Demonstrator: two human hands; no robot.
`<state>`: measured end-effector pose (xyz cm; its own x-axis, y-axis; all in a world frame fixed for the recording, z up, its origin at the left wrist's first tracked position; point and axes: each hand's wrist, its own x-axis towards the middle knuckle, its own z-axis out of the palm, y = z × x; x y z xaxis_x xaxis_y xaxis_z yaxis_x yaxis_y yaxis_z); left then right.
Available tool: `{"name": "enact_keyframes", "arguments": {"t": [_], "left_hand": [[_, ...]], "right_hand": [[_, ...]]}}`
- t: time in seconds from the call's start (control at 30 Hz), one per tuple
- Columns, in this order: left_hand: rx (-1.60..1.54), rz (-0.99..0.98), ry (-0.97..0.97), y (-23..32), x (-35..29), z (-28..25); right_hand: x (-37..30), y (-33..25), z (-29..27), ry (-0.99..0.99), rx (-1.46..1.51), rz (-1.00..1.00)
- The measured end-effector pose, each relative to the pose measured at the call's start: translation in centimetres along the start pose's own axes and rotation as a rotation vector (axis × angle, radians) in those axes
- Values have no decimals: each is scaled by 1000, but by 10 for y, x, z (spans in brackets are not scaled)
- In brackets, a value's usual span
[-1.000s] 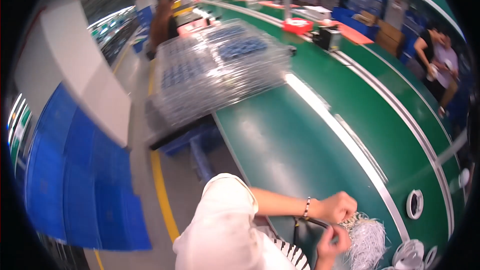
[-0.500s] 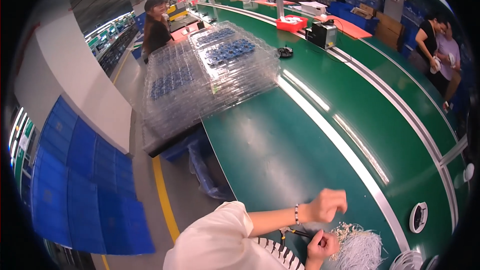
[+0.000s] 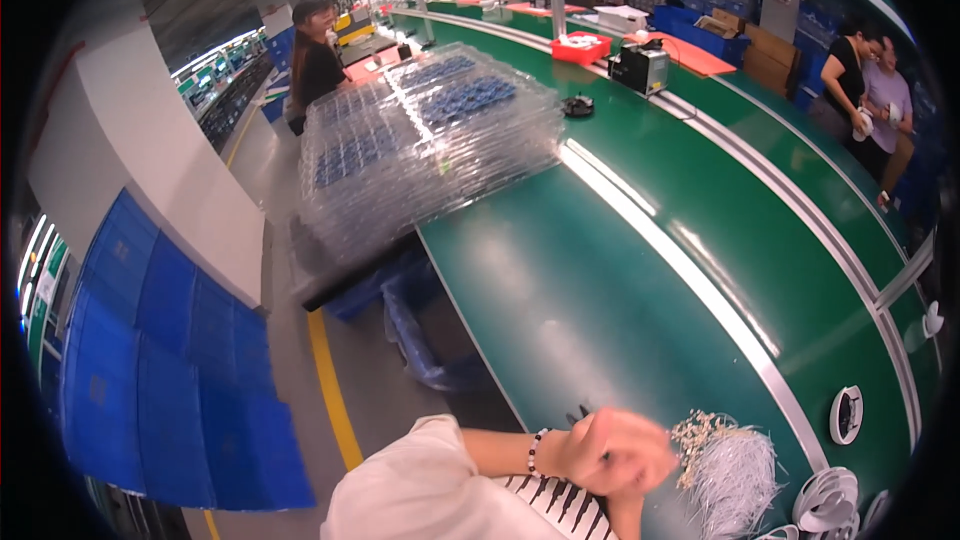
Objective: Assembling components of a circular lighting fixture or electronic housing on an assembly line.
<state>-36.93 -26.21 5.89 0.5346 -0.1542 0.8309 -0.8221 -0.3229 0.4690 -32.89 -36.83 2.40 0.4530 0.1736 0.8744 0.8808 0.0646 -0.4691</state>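
Note:
My left hand, with a beaded bracelet at the wrist, is over the near end of the green worktable. Motion blurs its fingers, which look curled. My right hand is close against it and largely covered, so its grip does not show. Dark tips of a tool stick out just beyond my left hand; whether it is held, I cannot tell. Right of both hands lies a tangled pile of thin white wires. Small cream-coloured pieces are bunched at its far end.
White ring-shaped parts lie at the lower right, and a white-rimmed round part sits beyond them. Clear plastic trays with blue pieces are stacked ahead. A metal rail borders the table's right side. Other people are farther off.
My left hand has moved left and down, now overlapping my right hand. The tool with yellow and black handles, seen beside my hands before, is mostly hidden. The view has shifted slightly.

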Motion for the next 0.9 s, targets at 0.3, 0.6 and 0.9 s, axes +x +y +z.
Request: {"name": "enact_keyframes", "arguments": {"t": [0.3, 0.6, 0.9], "left_hand": [[-405, 110, -60, 74, 63, -36], [-230, 136, -195, 28, 5, 27], [-184, 109, -274, -32, -33, 74]], "right_hand": [[-17, -30, 10, -7, 23, 259], [-6, -47, -6, 517, 569, 1041], [-8, 1, -30, 163, 1035, 929]]}}
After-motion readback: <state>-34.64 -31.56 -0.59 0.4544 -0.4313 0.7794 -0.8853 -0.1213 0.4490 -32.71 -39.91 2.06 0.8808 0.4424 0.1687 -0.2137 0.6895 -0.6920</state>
